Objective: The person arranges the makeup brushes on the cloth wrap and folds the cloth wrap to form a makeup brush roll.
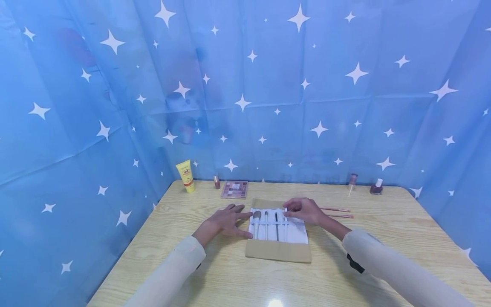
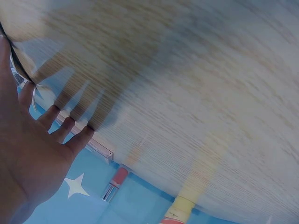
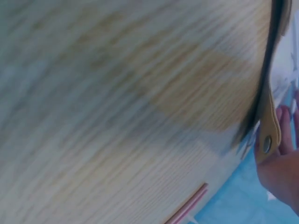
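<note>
A tan brush roll (image 1: 278, 251) with a white lining lies unfolded on the table. Several makeup brushes stand side by side under its white strap, among them a fluffy-headed brush (image 1: 256, 219) on the left and a dark slim one (image 1: 276, 226). My right hand (image 1: 304, 209) pinches the upper end of the rightmost white-handled brush (image 1: 285, 232), which sits in the roll. The left hand (image 1: 226, 221) spreads its fingers at the roll's left edge, thumb and forefinger right at the lining. In the right wrist view, a flap with a metal snap (image 3: 267, 144) partly covers the right hand (image 3: 280, 172).
Two pink-handled brushes (image 1: 339, 216) lie right of the roll. Along the back edge stand a yellow tube (image 1: 186, 175), a lipstick (image 1: 217, 183), an eyeshadow palette (image 1: 235, 189), a small pinkish container (image 1: 353, 179) and a dark nail polish bottle (image 1: 376, 189). A blue star-patterned curtain (image 1: 268, 85) hangs behind.
</note>
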{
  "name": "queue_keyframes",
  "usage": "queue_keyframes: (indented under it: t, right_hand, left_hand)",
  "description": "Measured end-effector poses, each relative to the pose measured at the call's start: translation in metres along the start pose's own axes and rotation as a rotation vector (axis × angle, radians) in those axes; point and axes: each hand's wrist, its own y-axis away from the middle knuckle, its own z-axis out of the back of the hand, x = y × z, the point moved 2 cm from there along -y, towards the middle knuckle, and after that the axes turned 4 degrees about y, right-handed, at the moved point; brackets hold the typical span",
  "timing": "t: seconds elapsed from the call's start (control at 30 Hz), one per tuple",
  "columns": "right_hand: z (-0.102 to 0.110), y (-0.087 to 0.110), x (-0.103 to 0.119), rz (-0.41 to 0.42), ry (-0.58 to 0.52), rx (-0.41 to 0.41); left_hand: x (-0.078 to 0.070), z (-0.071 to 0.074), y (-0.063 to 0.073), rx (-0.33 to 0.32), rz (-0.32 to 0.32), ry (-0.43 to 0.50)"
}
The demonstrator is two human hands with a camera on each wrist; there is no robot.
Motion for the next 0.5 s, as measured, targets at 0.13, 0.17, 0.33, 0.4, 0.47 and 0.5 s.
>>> queue_keyframes:
  t: [0.13,0.17,0.33,0.4,0.47,0.5]
  right_hand:
    - [-0.001,0.004,0.000,0.018,0.020,0.008]
    - [-0.001,0.005,0.000,0.021,0.022,0.008]
    - [-0.001,0.011,0.000,0.064,0.034,0.010]
    - [-0.001,0.012,0.000,0.087,0.037,0.014]
    - [-0.002,0.013,0.001,0.112,0.041,0.020]
    - [-0.002,0.014,0.001,0.128,0.039,0.026]
  left_hand:
    - [0.000,-0.001,-0.001,-0.004,0.005,0.002]
    - [0.000,-0.001,-0.001,-0.006,0.005,0.001]
    - [-0.001,-0.001,-0.001,-0.011,-0.004,-0.005]
    - [-0.001,-0.001,0.000,-0.012,-0.007,-0.006]
    - [-0.001,-0.001,-0.001,-0.016,-0.009,-0.009]
    - [0.000,-0.001,-0.001,-0.019,-0.010,-0.009]
